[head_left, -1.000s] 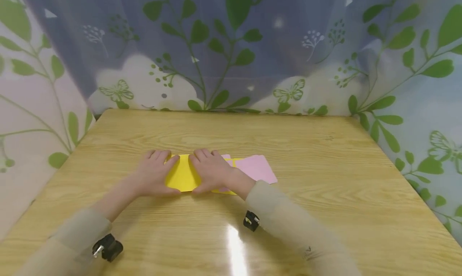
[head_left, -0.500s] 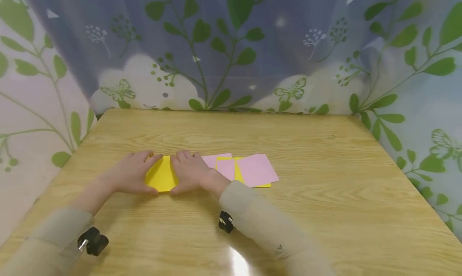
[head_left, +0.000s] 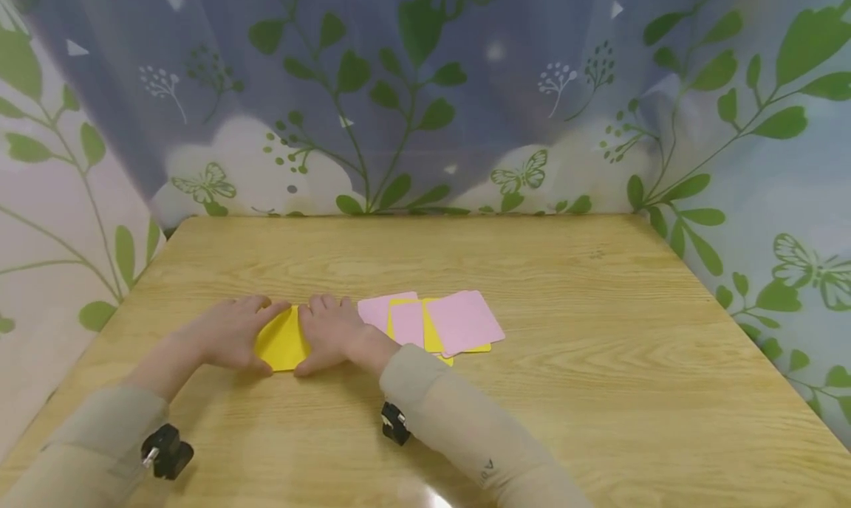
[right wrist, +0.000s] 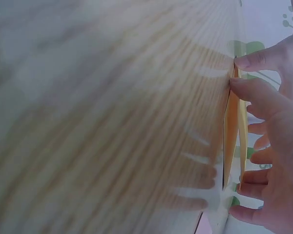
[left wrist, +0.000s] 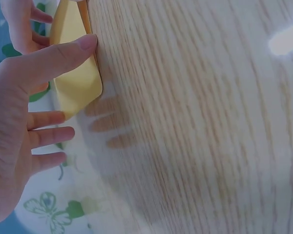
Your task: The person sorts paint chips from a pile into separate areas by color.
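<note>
In the head view a yellow paper card (head_left: 282, 342) lies between my two hands. My left hand (head_left: 233, 334) holds its left end, thumb at the near edge and forefinger at the far edge. My right hand (head_left: 332, 334) holds the other end the same way, and both thumbs come close together at the near edge. From the right wrist, the card (right wrist: 242, 139) shows as two thin layers with a gap between them. In the left wrist view the left thumb (left wrist: 63, 56) lies across the card while the other fingers stretch out.
Several pink cards (head_left: 468, 323) and yellow cards (head_left: 433, 329) overlap in a row to the right of my hands. The wooden table (head_left: 598, 390) reaches back to a patterned curtain (head_left: 425, 161), with leaf-print cloth at both sides. A black device sits on each sleeve.
Both hands have moved left with the yellow card, away from the overlapping row. More of the pink and yellow cards shows now. The head view has shifted slightly.
</note>
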`<state>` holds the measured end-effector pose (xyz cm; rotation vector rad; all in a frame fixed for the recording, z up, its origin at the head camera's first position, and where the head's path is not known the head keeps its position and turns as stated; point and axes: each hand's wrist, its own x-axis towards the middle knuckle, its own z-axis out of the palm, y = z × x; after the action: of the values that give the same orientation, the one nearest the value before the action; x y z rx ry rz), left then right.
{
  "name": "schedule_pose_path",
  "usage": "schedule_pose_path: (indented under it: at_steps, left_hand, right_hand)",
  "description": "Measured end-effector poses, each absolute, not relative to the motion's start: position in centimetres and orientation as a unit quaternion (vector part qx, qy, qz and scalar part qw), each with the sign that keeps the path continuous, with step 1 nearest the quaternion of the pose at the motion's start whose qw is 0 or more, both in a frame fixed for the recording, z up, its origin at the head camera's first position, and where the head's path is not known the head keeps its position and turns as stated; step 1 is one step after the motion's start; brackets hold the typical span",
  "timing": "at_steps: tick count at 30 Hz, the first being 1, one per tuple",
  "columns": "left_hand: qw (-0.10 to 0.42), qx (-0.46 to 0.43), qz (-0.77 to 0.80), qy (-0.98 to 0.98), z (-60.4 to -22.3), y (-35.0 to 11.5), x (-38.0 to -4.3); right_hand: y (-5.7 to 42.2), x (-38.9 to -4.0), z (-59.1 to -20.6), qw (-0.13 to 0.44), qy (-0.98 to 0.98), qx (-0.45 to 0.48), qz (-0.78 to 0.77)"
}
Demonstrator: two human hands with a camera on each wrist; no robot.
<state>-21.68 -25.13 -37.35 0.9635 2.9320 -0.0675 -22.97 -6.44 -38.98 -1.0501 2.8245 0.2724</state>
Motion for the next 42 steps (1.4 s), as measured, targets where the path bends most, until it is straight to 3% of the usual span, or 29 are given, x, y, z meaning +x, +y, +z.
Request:
schedule_pose_path:
  at_steps: [8, 19, 28, 35, 42]
  left_hand:
    - [0.067, 0.296, -0.021, 0.952, -37.6, -24.9, -21.8]
    - [0.072, 0.298, -0.01, 0.952, -37.7, -25.1, -21.7]
    - [0.016, 0.298, -0.003, 0.954, -37.0, -24.0, -22.0]
    - [-0.009, 0.302, -0.028, 0.953, -36.5, -20.3, -22.5]
    - [-0.065, 0.319, -0.03, 0.945, -36.7, -16.2, -22.8]
  right_hand:
    - [-6.4, -22.8, -38.8, 0.09, 0.932, -0.342, 0.081]
    - [-6.2, -22.5, -38.7, 0.106, 0.932, -0.337, 0.083]
    - [-3.3, -23.2, -37.2, 0.086, 0.929, -0.354, 0.066]
    - [1.4, -24.3, -36.6, 0.046, 0.921, -0.383, 0.047]
    - [7.0, -25.6, -36.1, 0.02, 0.907, -0.421, 0.013]
